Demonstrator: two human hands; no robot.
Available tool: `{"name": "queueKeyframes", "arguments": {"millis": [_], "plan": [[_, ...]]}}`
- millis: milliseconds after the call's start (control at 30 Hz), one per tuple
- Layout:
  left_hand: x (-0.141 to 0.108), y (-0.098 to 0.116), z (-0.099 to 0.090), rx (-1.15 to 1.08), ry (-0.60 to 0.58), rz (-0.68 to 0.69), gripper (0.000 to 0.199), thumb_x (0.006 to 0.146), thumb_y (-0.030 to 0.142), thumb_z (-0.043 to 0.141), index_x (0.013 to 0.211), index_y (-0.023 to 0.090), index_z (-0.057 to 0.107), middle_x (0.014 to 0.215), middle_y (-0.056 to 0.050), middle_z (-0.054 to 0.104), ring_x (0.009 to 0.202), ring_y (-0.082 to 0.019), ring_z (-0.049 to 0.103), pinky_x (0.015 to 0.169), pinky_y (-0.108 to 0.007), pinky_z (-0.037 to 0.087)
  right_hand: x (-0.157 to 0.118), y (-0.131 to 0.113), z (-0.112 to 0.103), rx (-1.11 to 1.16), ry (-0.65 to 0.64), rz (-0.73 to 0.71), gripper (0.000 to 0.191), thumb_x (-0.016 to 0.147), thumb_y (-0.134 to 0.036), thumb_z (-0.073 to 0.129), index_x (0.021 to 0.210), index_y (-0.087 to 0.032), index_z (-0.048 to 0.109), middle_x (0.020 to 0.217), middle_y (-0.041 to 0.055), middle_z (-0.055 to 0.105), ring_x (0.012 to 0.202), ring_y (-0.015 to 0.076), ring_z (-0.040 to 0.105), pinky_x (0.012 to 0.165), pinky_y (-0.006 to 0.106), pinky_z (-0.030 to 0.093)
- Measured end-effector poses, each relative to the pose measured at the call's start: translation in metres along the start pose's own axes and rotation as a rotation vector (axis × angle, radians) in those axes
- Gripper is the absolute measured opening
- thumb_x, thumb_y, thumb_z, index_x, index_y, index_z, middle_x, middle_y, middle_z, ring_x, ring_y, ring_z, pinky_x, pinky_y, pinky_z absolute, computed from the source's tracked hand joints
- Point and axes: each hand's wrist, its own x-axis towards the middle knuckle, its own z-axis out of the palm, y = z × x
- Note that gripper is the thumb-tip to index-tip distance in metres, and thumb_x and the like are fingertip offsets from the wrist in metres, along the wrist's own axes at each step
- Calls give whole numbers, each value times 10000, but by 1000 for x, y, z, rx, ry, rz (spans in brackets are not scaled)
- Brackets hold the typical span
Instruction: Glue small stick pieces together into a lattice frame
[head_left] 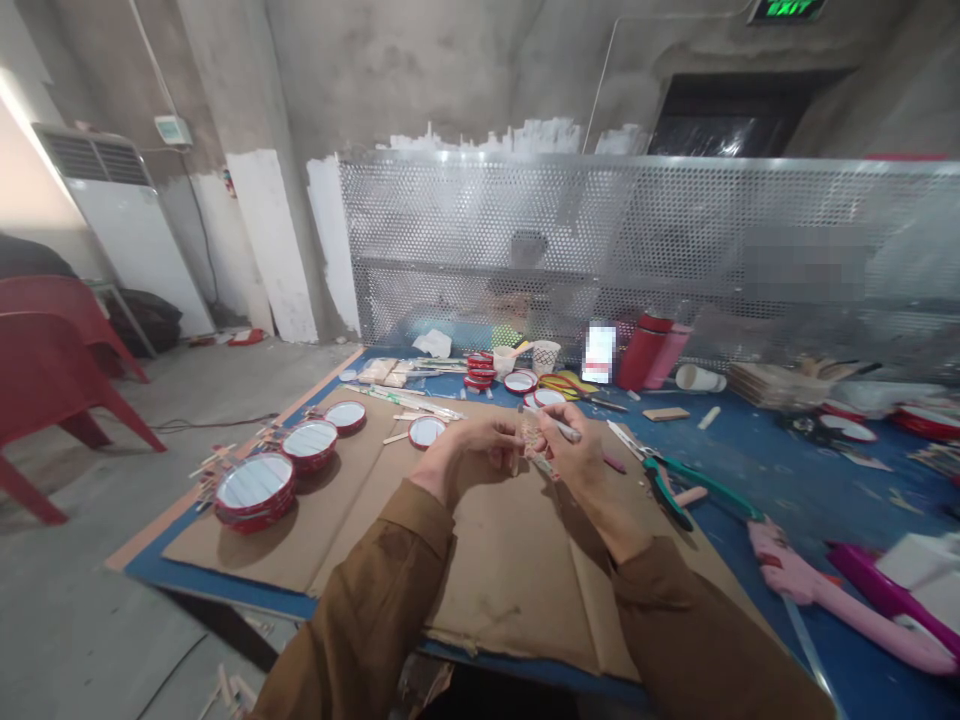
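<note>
Cardboard [495, 560] lies below both hands: left hand [487, 445], grip clamped on small patterned piece [532, 436]; right hand [576, 450], grip closed round slim pale tool [564, 427]. Red-rimmed discs [255, 482] sit at their nine o'clock.

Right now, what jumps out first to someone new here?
Probably the red-rimmed, mirror-like discs lined up along the left side of the cardboard, bright against the brown. Next, the pink glue gun at the table's right, beside the green-handled pliers. Between them, the left hand and right hand work close together over the cardboard, on something too small to make out.
</note>
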Motion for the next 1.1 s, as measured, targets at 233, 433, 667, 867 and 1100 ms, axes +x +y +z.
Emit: {"name": "queueKeyframes", "arguments": {"millis": [233, 433, 667, 867, 1100], "plan": [[-1, 2, 1, 2, 2, -11, 384, 823, 515, 665, 776, 145, 574, 626, -21, 638, 540, -105, 567, 596, -243, 431, 1, 4, 0, 6, -20, -8, 361, 758, -552, 600, 829, -199, 566, 517, -21, 592, 411, 124, 547, 378, 207, 416], [-5, 9, 3, -7, -1, -16, 408, 813, 541, 670, 755, 148, 577, 621, -25, 642, 551, -105, 573, 599, -240, 431, 1, 6, 1, 20, -27, -5, 378, 759, -565, 607, 845, -199, 569, 517, -20, 600, 425, 127, 566, 385, 203, 420], [-2, 3, 2, -18, 7, 8, 407, 807, 545, 669, 780, 149, 579, 641, -30, 659, 546, -111, 576, 590, -248, 431, 0, 4, -1, -5, -21, 27, 400, 764, -579, 601, 894, -201, 585, 535, -20, 610, 452, 144, 587, 393, 216, 436], [-2, 2, 2, -11, 4, -11, 375, 825, 512, 662, 783, 149, 578, 633, -22, 648, 540, -109, 571, 591, -249, 427, 0, 6, 0, 19, -35, 14, 385, 776, -561, 597, 892, -195, 572, 536, -25, 604, 454, 132, 585, 423, 216, 461], [-6, 8, 4, -21, 29, -27, 301, 854, 433, 649, 777, 148, 588, 641, -16, 631, 559, -105, 566, 622, -251, 440, -1, 1, 1, 32, -17, 37, 403, 742, -589, 616, 852, -205, 565, 524, -20, 604, 426, 135, 576, 387, 213, 441]]}}
